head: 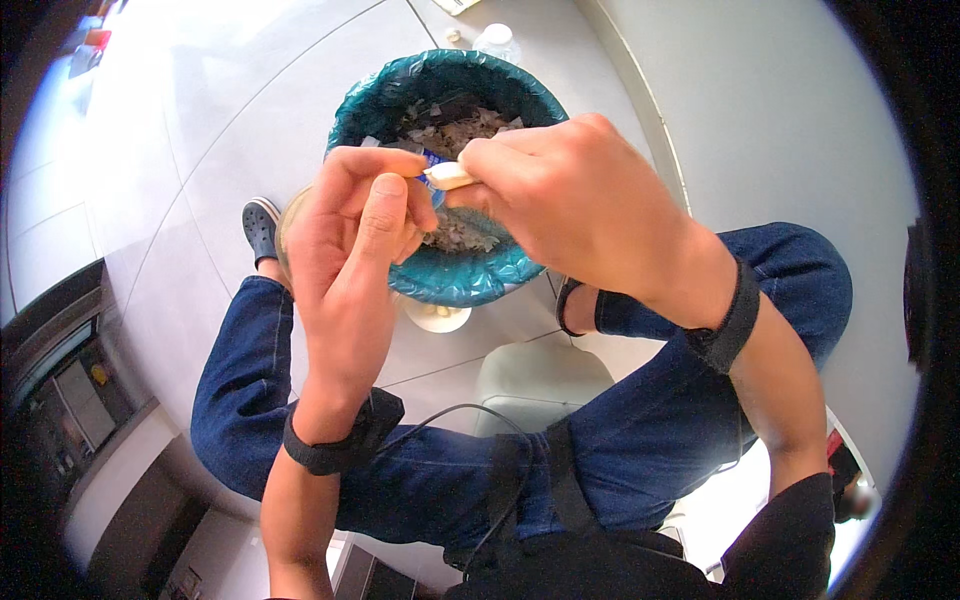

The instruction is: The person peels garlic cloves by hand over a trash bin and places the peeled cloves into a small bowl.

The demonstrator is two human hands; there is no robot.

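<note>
My right hand [577, 195] pinches a pale garlic clove [450, 175] between thumb and fingers, with its tip pointing left. My left hand [352, 217] is raised beside it, index fingertip at or very near the clove's tip and thumb apart from the index finger. Whether its curled lower fingers hold anything is hidden. Both hands are above a round bin [360, 97] lined with teal plastic. Dry papery skins [457, 135] lie inside the bin. Behind the clove shows a blue and white printed item [435, 157], partly covered by my fingers.
A white bowl [442, 324] with pale cloves stands on the tiled floor by the bin's near side. Beyond the bin are a clear bottle [497, 45] with a white cap and a small pale piece [452, 34]. A pale stool [544, 375] is between my legs.
</note>
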